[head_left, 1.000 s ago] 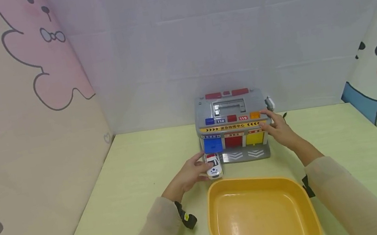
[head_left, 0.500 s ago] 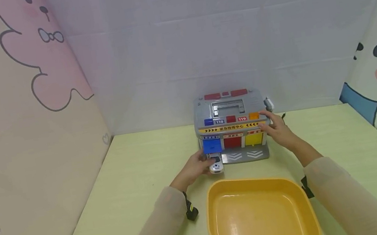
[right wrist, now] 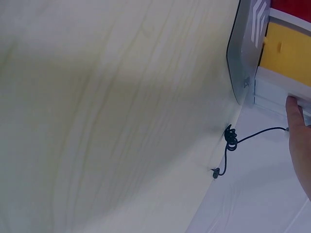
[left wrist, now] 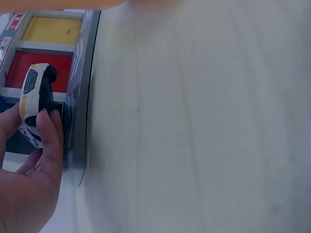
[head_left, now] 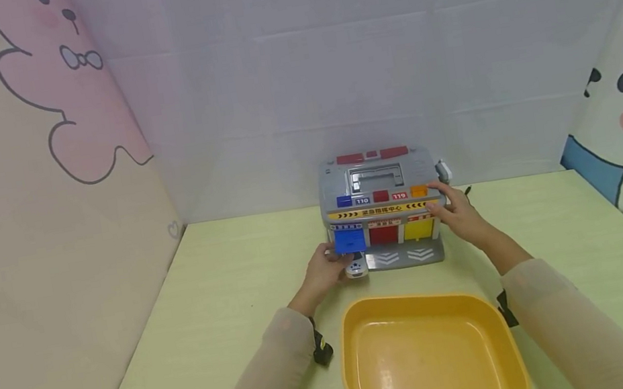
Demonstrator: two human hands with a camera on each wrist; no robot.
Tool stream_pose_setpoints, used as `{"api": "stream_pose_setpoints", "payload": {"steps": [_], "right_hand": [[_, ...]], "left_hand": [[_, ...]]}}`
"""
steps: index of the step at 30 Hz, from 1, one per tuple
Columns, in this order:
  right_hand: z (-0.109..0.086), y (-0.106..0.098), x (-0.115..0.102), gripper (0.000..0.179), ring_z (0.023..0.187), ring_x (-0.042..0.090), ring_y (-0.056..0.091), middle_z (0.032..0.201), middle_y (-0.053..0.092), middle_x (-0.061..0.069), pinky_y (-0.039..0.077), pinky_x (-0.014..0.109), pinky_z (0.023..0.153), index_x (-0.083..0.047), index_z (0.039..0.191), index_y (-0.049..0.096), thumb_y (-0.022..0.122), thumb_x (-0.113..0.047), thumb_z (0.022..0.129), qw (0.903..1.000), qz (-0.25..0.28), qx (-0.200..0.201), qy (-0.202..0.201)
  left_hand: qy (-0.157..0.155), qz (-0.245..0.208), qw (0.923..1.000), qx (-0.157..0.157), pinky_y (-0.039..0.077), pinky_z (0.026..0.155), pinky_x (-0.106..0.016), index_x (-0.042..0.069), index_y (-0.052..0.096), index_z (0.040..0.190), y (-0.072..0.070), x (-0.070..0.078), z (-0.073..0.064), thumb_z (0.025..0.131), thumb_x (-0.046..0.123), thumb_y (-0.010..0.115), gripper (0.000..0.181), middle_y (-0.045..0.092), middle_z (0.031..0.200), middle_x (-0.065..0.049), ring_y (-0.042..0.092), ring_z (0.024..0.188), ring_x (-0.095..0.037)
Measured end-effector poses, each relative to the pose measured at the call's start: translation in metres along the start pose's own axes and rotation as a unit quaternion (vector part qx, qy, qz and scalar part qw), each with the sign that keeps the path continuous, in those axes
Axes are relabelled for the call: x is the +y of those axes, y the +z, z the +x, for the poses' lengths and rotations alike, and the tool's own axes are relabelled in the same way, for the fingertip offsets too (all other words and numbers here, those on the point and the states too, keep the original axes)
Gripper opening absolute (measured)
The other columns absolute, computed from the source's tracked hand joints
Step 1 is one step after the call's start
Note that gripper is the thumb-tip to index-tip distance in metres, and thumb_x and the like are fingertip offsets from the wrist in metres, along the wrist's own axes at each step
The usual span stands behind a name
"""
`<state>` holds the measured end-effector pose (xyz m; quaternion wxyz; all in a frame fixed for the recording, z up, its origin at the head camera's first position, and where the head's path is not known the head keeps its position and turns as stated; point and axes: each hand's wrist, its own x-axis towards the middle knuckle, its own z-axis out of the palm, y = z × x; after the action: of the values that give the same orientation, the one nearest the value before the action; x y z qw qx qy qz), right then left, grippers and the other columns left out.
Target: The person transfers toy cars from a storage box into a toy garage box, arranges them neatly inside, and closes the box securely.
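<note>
In the head view a grey toy garage (head_left: 423, 166) stands near the back wall, with a blue door (head_left: 349, 241) tilted outward and red and yellow doors down. My left hand (head_left: 322, 271) pinches a white toy police car (head_left: 356, 269) between thumb and fingers, its rear part under the blue door. The left wrist view has the car (left wrist: 30, 99) held at the blue doorway, front end outward. My right hand (head_left: 462, 219) holds the garage's right end, fingers by the orange button and thumb on the front. In the right wrist view a fingertip of this hand (right wrist: 301, 145) touches the white wall beside the yellow door.
A yellow tray (head_left: 422, 298) lies on the pale green table just in front of the garage. A coiled black cable (right wrist: 231, 138) hangs at the garage's right side. White sheeting (head_left: 285, 103) rises behind.
My left hand has pushed the police car away from me, farther under the blue door, and less of the car shows. The right hand has stayed on the garage.
</note>
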<state>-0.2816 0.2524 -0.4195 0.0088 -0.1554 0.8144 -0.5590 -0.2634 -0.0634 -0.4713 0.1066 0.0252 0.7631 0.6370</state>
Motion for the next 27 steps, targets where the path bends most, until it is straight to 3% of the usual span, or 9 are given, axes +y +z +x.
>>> {"api": "stream_pose_setpoints", "payload": {"steps": [5, 9, 13, 18, 27], "right_hand": [[-0.001, 0.001, -0.001, 0.053, 0.12, 0.058, 0.042, 0.15, 0.007, 0.032, 0.035, 0.067, 0.097, 0.001, 0.15, 0.02, 0.043, -0.016, 0.105, 1.0, -0.005, 0.0, -0.008], [-0.001, 0.002, -0.002, 0.053, 0.121, 0.059, 0.041, 0.15, 0.007, 0.032, 0.035, 0.067, 0.097, 0.001, 0.15, 0.02, 0.044, -0.017, 0.105, 0.9999, -0.008, 0.0, -0.007], [0.001, 0.0, -0.001, 0.053, 0.12, 0.058, 0.042, 0.15, 0.008, 0.032, 0.036, 0.066, 0.097, 0.001, 0.15, 0.02, 0.043, -0.016, 0.105, 0.9999, -0.009, 0.0, -0.01], [0.001, -0.002, -0.001, 0.053, 0.117, 0.053, 0.048, 0.148, 0.007, 0.033, 0.041, 0.06, 0.095, 0.001, 0.15, 0.02, 0.043, -0.016, 0.105, 0.9996, -0.022, 0.002, -0.014], [-0.001, -0.002, 0.001, 0.055, 0.12, 0.055, 0.043, 0.149, 0.0, 0.033, 0.037, 0.065, 0.097, 0.0, 0.151, 0.017, 0.043, -0.017, 0.105, 1.0, -0.006, -0.001, -0.003]], "left_hand": [[-0.004, 0.021, 0.9997, 0.013, 0.058, 0.064, -0.033, -0.002, 0.041, 0.129, -0.001, 0.001, 0.002, 0.091, 0.015, 0.07, 0.05, 0.065, 0.107, -0.021, 0.066, 0.073, -0.022], [-0.009, 0.039, 0.9988, 0.028, 0.058, 0.067, -0.034, -0.002, 0.033, 0.134, -0.001, 0.001, 0.004, 0.091, 0.016, 0.07, 0.06, 0.067, 0.103, -0.021, 0.068, 0.066, -0.024], [-0.006, 0.068, 0.9971, 0.032, 0.055, 0.077, -0.036, 0.0, 0.027, 0.143, -0.002, 0.001, 0.006, 0.084, 0.019, 0.078, 0.08, 0.067, 0.098, -0.015, 0.067, 0.073, -0.021], [0.017, 0.121, 0.9924, 0.014, 0.052, 0.083, -0.04, 0.0, 0.026, 0.148, -0.003, -0.001, 0.009, 0.074, 0.013, 0.085, 0.095, 0.068, 0.099, -0.011, 0.064, 0.084, -0.022], [0.043, 0.2, 0.9788, 0.013, 0.053, 0.084, -0.04, -0.004, 0.03, 0.146, -0.004, 0.0, 0.014, 0.08, 0.019, 0.082, 0.088, 0.068, 0.097, -0.012, 0.065, 0.085, -0.022]]}}
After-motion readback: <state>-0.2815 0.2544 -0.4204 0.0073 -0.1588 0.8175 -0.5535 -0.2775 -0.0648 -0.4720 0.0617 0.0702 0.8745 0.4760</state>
